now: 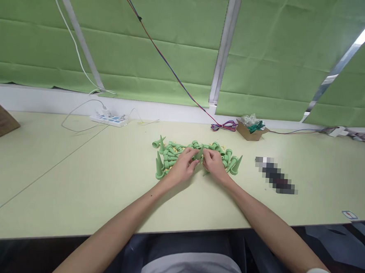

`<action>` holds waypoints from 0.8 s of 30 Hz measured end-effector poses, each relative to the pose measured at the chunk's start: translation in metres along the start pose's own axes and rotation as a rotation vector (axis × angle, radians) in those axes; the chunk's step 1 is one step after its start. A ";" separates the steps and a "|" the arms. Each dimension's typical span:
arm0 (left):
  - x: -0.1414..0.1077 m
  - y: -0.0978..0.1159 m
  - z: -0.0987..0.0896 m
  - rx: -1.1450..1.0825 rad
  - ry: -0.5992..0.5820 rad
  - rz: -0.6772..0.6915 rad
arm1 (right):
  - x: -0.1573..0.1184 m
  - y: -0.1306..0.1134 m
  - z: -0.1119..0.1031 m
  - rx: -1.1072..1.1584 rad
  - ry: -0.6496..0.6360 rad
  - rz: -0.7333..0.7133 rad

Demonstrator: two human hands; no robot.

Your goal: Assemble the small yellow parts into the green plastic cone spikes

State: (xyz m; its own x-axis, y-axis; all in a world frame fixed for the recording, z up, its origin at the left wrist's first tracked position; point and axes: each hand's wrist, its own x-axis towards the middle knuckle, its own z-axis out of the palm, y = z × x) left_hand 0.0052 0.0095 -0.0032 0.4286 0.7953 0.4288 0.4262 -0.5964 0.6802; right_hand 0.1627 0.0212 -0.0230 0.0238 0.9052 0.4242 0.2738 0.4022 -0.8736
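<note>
A pile of green plastic cone-shaped spikes point(170, 158) with wide collars lies on the table in front of me, with small yellow bits among them. My left hand point(183, 166) is closed around one upright green spike point(199, 153), whose tip points up. Right beside it, my right hand point(214, 164) has its fingers pinched together close to that spike. What those fingers hold, if anything, is hidden. Several spikes stand on their collars at the pile's edges, such as one spike point(236, 166) at the right; others lie on their sides.
On the pale table point(74, 187) stand a white power strip point(109, 119) at the back left and a small cardboard box point(252, 133) with plastic bags at the back right. A coiled cable point(224, 126) lies beside the box. A blurred dark object point(275, 176) is at the right.
</note>
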 end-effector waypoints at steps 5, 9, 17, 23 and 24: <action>0.001 -0.001 -0.001 0.035 0.038 0.053 | 0.002 0.003 0.002 0.007 0.009 -0.021; 0.001 -0.002 0.000 0.057 0.061 0.046 | 0.001 0.001 0.002 0.021 0.015 -0.025; -0.001 -0.001 0.001 0.124 0.203 -0.054 | -0.002 -0.003 0.006 0.040 0.032 -0.036; 0.003 0.003 -0.003 0.051 0.219 -0.171 | -0.004 -0.006 0.005 0.116 0.013 -0.033; 0.004 0.004 -0.004 0.030 0.197 -0.191 | -0.004 -0.007 0.005 0.131 0.005 -0.033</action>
State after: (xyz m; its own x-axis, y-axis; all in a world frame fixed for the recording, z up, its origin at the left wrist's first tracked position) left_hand 0.0057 0.0112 0.0031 0.1760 0.8978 0.4036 0.5095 -0.4339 0.7430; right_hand 0.1562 0.0154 -0.0195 0.0221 0.8908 0.4538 0.1461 0.4462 -0.8829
